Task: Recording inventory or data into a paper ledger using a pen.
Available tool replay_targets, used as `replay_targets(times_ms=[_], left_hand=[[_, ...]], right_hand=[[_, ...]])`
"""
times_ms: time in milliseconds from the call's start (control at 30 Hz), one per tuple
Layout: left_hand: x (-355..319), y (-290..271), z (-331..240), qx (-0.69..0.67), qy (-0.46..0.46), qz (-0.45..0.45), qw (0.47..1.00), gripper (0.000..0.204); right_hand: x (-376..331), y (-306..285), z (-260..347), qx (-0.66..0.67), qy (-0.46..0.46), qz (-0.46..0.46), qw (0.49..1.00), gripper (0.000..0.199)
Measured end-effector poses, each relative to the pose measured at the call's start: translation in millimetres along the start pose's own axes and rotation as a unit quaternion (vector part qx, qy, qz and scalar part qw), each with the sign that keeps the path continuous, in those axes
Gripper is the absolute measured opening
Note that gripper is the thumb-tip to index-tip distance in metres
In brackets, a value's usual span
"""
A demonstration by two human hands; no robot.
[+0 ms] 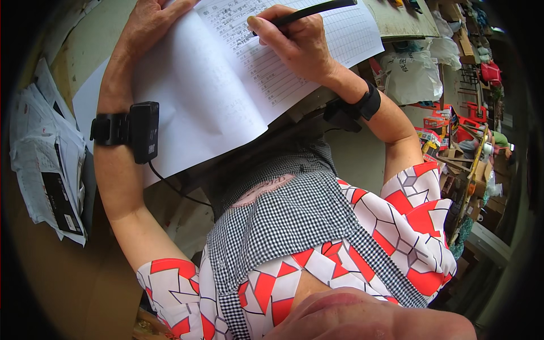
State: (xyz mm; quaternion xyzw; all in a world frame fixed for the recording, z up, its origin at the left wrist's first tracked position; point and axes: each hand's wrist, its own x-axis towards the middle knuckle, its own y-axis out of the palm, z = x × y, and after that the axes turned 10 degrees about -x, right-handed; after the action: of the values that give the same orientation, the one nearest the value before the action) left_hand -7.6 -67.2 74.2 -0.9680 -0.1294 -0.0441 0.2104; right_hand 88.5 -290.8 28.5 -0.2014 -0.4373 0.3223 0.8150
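Observation:
My right hand is closed around a black pen, its tip end near the written lines of a printed form. The form has ruled lines on one side and a grid on the other, with handwriting on its upper lines. At the upper left, my left hand lies on a turned-back white sheet, thumb stretched out; the picture's top edge cuts off some of its fingers. That sheet curls up beside the form. Nothing shows in my left hand.
On the left hangs a thick bundle of papers beside the table. A white plastic bag is beyond my right forearm. Farther right are red boxes and cluttered shelves. A black cable runs from my left-arm device.

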Motion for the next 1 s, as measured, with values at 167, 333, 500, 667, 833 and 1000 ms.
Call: replay_targets(times_ms=[167,333,500,667,833,1000], left_hand=[[1.0,-1.7,2.8,-0.004,-0.004,0.005,1.000,0.028],[-0.6,1.3,2.3,-0.010,-0.011,-0.006,1.000,0.028],[-1.2,0.6,-0.7,-0.016,-0.016,0.000,1.000,0.027],[0.6,-0.4,2.2,-0.007,-0.027,-0.002,1.000,0.027],[-0.7,0.9,2.0,-0.014,-0.017,-0.008,1.000,0.027],[-0.2,0.3,-0.8,0.007,-0.013,-0.004,1.000,0.027]], right_hand=[[-0.5,0.5,1.5,0.007,0.005,0.003,1.000,0.017],[-0.9,0.4,2.4,0.005,-0.001,0.007,1.000,0.017],[-1.5,1.9,0.0,0.008,-0.013,0.009,1.000,0.017],[-2.0,3.0,-1.1,0.002,-0.019,0.015,1.000,0.017],[-0.7,3.5,-2.1,-0.002,-0.034,0.007,0.999,0.017],[-1.3,2.7,-0.9,-0.009,-0.011,0.007,1.000,0.016]])
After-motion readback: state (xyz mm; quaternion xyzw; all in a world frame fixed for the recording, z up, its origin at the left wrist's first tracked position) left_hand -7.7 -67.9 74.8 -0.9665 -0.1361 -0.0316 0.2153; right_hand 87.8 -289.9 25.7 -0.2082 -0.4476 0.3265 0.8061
